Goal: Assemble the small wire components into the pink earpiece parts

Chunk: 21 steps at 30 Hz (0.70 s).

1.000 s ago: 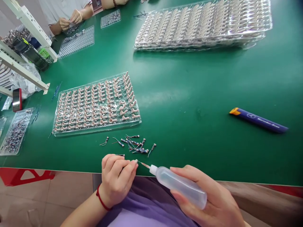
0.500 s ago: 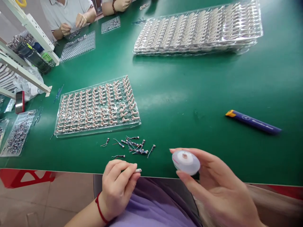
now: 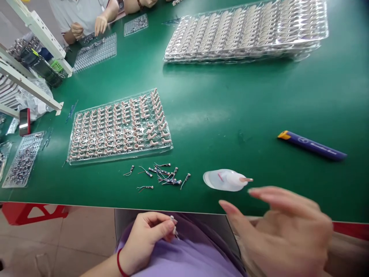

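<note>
My left hand (image 3: 145, 236) is over my lap below the table edge, pinching a small wired component (image 3: 174, 227) between thumb and fingers. My right hand (image 3: 284, 227) hovers blurred at the front edge with fingers spread and nothing in it. Just beyond it a clear squeeze bottle (image 3: 225, 180) lies on its side on the green table (image 3: 230, 111), nozzle pointing right. Several loose wired components (image 3: 161, 175) lie scattered to the left of the bottle. Behind them sits a clear tray (image 3: 119, 127) filled with pink parts.
A blue and yellow utility knife (image 3: 311, 145) lies at the right. Stacked clear trays (image 3: 248, 30) fill the far side. More trays (image 3: 20, 159) and a white rack (image 3: 34, 42) stand at the left. Another person's hands (image 3: 86, 27) work at the far left corner.
My right hand has laid the squeeze bottle on the table and let go of it. My left hand has drawn back toward my lap with the small component.
</note>
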Tool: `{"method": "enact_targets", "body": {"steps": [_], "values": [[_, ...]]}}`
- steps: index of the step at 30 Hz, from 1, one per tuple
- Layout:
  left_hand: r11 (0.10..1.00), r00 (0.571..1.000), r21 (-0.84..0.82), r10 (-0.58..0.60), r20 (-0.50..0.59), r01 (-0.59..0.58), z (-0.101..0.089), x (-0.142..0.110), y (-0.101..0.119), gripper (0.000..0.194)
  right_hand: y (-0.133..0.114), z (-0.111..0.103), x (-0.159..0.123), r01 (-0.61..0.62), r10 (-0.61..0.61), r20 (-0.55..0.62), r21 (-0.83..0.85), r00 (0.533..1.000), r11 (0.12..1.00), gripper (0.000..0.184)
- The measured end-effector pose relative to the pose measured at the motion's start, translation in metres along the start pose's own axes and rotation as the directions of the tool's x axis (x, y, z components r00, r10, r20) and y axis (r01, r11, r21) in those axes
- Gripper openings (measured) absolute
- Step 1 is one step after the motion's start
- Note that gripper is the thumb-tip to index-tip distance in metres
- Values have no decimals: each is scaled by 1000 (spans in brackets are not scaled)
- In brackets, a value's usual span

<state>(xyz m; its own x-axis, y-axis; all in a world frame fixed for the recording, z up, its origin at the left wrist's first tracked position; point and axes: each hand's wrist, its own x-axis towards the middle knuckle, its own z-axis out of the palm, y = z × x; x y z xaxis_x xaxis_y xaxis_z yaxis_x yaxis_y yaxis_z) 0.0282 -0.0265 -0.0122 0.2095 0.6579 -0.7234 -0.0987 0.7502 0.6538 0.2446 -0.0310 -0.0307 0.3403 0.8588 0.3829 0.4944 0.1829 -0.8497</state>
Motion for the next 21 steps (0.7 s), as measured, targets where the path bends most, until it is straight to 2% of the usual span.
{"method": "enact_targets", "body": {"steps": [1, 2, 4, 5, 7, 14, 21], "values": [[1000, 1000, -5, -10, 6, 10, 0, 1, -1, 33, -5, 2, -5, 73, -72, 48, -23, 996, 997, 44], [1000, 1000, -5, -18, 14, 18, 1, 2, -1, 35, -10, 4, -10, 169, -165, 162, -14, 973, 985, 32], [1000, 999, 1, -20, 31, 20, 1, 5, -3, 36, -17, 11, -16, 305, -304, 319, 49, 898, 951, 20], [1000, 999, 4, -14, 39, 14, 1, 7, -5, 36, -20, 15, -18, 339, -342, 360, 75, 868, 938, 18], [1000, 999, 6, 7, 47, -8, 1, 9, -6, 36, -21, 21, -19, 353, -356, 378, 80, 855, 932, 16], [997, 996, 17, 74, 40, -75, 5, 13, -7, 32, -19, 26, -17, 347, -332, 391, 34, 858, 937, 18], [996, 996, -3, 85, -2, -85, 7, 15, -11, 32, -22, 29, -18, 331, -321, 366, 37, 873, 943, 17]]}}
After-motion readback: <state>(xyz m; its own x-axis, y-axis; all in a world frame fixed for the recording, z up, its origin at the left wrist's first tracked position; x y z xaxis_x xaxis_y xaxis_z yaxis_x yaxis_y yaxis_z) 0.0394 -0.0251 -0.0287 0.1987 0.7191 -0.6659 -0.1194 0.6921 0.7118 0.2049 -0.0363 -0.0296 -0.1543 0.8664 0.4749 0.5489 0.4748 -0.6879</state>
